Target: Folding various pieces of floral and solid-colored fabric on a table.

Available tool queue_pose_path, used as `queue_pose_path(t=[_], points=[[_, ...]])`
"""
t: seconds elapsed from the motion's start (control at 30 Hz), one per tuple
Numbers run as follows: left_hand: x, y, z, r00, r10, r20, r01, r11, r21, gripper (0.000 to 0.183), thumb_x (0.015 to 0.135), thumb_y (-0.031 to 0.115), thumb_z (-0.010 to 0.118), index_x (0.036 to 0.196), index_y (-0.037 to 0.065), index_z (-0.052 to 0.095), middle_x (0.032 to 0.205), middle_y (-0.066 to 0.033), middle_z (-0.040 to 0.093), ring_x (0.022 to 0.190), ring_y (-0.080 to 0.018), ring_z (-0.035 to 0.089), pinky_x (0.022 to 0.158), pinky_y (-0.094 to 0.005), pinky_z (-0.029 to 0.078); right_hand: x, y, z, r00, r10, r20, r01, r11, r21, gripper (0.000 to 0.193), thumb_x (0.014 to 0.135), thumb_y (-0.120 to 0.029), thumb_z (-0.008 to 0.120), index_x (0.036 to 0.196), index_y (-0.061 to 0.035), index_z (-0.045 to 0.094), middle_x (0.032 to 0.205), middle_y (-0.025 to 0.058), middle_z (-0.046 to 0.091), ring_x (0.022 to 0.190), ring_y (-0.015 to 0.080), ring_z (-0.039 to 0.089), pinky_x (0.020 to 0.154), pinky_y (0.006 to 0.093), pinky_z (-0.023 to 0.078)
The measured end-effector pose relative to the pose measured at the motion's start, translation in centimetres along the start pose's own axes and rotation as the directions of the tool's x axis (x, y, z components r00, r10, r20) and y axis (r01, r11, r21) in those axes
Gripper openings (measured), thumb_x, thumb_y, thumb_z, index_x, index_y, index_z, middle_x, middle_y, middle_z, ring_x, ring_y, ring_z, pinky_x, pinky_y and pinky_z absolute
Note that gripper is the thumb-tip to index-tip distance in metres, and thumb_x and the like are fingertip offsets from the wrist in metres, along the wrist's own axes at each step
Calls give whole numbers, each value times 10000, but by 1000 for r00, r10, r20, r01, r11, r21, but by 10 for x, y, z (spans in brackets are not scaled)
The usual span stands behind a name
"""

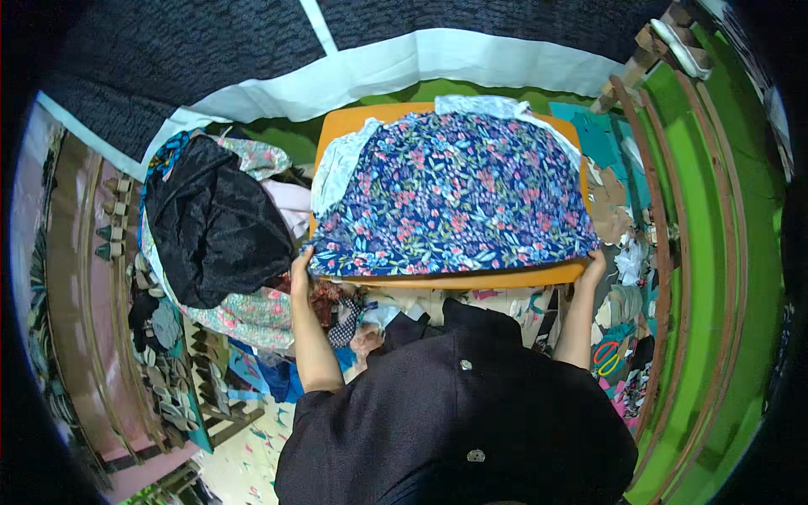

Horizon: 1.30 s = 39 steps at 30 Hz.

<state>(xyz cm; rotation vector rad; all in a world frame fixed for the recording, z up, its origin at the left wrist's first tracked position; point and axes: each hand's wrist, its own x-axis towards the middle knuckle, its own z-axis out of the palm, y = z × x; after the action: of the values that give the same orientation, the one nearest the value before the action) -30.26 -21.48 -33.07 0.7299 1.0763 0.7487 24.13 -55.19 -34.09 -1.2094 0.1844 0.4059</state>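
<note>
Orange and smooth-looking, the tabletop (337, 126) before you carries the navy floral cloth (459, 194), spread wide over most of it, its near hem running close along the front edge. Your left hand (301, 273) pinches the near left corner and your right hand (596, 268) the near right one, arms apart, the hem drawn fairly straight between them; how hard the fingertips press you cannot tell, as they are partly hidden.

Expect it to be light and limp, probably thin woven stuff: it should crease readily and slide on the bare top, with little risk of breaking. Corners and hem look the best places to hold; a grip in the middle would likely bunch it. Mind the pale cloth (343, 168) showing from under its left and far edges, which may drag along with it.

Just beyond the table's left side sits a heap with a black cloth (215, 219) on top and a light floral cloth (244, 324) lower down. To your right, scissors (608, 359) with red and yellow handles lie among scraps, near a wooden rack (659, 210). Farther off, a pale shoe (680, 50) rests high at right, and a dark hanging (210, 59) closes the far side.
</note>
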Motion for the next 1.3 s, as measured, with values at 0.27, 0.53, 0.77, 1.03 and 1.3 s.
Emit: queue_pose_path(t=[0.27,0.53,0.77,1.03,1.3], points=[[-24,-64,-20,671,665,-327,-436,711,552,425,755,81,622,1146,14,473,930,-38,489,801,-133,483,729,-257,420,-69,43,57,837,-541,-85,-69,51,-996,460,715,-195,574,1157,-104,488,1155,155,474,1092,372,435,892,505,332],[-31,-121,-33,997,67,-31,-40,839,542,489,569,-44,585,1051,-15,507,880,-46,561,752,-160,531,656,-269,446,-120,66,117,790,-418,448,481,-31,-876,681,668,-128,609,1289,-108,330,1327,166,284,1234,344,259,985,495,156],[-15,-152,-73,977,203,-67,-64,578,814,306,760,274,541,707,-20,606,595,-127,563,563,-200,531,527,-375,389,-160,102,124,635,-47,771,772,4,-636,572,719,-180,566,1252,-80,388,1287,217,330,1212,373,299,980,476,208],[-29,2,-122,656,434,-618,-16,826,563,330,898,269,429,877,-26,575,742,-121,598,612,-209,587,557,-354,455,-166,127,103,713,322,623,695,-204,-690,685,831,-492,468,1392,-199,206,1457,161,95,1338,344,96,979,635,83],[-109,140,121,610,791,40,-670,488,560,232,783,15,468,992,-10,566,1025,-113,576,932,-192,546,836,-293,410,-160,123,122,612,54,789,778,140,-612,658,747,-341,640,1288,-77,374,1305,161,371,1232,334,311,1009,486,206]])
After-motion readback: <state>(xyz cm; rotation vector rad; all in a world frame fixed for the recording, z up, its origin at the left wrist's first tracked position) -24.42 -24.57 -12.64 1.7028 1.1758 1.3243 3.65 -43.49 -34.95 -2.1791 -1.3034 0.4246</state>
